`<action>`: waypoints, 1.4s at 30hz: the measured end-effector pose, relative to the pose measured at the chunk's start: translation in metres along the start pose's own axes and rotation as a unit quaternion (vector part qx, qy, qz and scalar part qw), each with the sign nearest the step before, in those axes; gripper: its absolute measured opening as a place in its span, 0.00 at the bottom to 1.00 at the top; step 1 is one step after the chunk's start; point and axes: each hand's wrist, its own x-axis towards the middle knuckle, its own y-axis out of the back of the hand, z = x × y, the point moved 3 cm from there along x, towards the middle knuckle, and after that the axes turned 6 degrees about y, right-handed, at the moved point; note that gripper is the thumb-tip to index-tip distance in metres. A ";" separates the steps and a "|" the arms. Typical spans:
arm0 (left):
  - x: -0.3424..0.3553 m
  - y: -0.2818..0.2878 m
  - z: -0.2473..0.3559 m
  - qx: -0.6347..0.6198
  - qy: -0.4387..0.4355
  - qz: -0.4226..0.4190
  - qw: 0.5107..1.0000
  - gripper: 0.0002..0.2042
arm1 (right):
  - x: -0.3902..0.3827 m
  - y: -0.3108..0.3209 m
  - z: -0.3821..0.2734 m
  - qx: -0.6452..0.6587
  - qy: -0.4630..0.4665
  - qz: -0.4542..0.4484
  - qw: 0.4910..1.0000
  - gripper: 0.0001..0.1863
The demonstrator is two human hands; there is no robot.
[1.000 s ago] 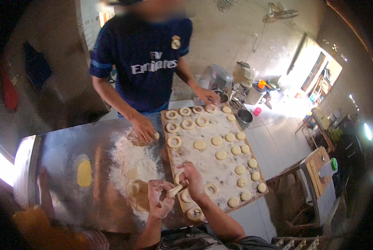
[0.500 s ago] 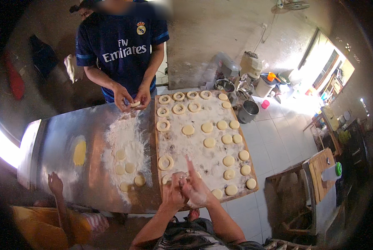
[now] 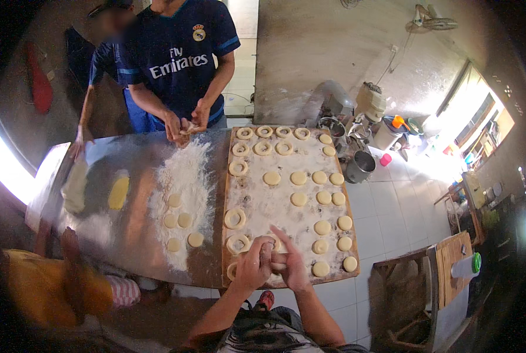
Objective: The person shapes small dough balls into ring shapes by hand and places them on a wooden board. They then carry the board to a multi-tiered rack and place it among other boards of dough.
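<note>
Metal table: we list it first, a long sheet-topped surface running out to the left.

Wooden board: one, floured, at the table's right end, bearing rows of dough.

Co-worker: one, in a dark blue shirt, across the table, both hands meeting over its far edge around something pale and blurred.

Flour patch: one, white and ragged, on the metal just left of the board.

Left hand and right hand: a pair, brought together above the board's near edge. We note the left with fingers curled inward and the right with its fingers reaching forward. Whether dough lies between them we cannot tell; the palms hide it.

Steel pot: one, beyond the board's right side.

Yellow patch: one, oblong, on the metal, left of the flour.

Dough rings: several, along the board's far and left edges, a few close by the hands.

Dough discs: many, mostly down the board's right side; we count five more on or beside the flour patch.
</note>
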 end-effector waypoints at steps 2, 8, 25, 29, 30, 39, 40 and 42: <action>-0.006 -0.001 -0.002 -0.012 0.023 -0.014 1.000 0.08 | -0.008 -0.008 -0.009 0.051 -0.018 0.085 0.995 0.36; -0.011 -0.010 -0.002 0.021 -0.028 -0.006 0.999 0.13 | -0.010 -0.002 0.008 -0.164 -0.031 0.025 0.986 0.42; -0.022 -0.011 -0.066 0.397 0.131 -0.212 0.883 0.42 | -0.027 0.003 0.025 -0.658 -0.175 -0.050 0.731 0.45; -0.022 -0.014 -0.063 0.390 0.095 -0.211 0.891 0.43 | -0.028 0.005 0.019 -0.641 -0.166 -0.023 0.749 0.39; -0.020 -0.015 -0.059 0.378 0.089 -0.204 0.899 0.42 | -0.029 0.007 0.015 -0.661 -0.123 -0.038 0.739 0.34; -0.035 -0.082 -0.021 0.291 -0.088 -0.294 0.906 0.17 | -0.089 0.116 -0.018 -0.707 -0.121 0.158 0.679 0.17; -0.037 -0.092 -0.026 0.283 -0.113 -0.294 0.906 0.15 | -0.086 0.121 -0.010 -0.688 -0.150 0.124 0.699 0.16; -0.044 -0.109 -0.035 0.169 -0.164 -0.349 0.907 0.15 | -0.060 0.105 -0.006 -0.642 -0.167 0.093 0.742 0.15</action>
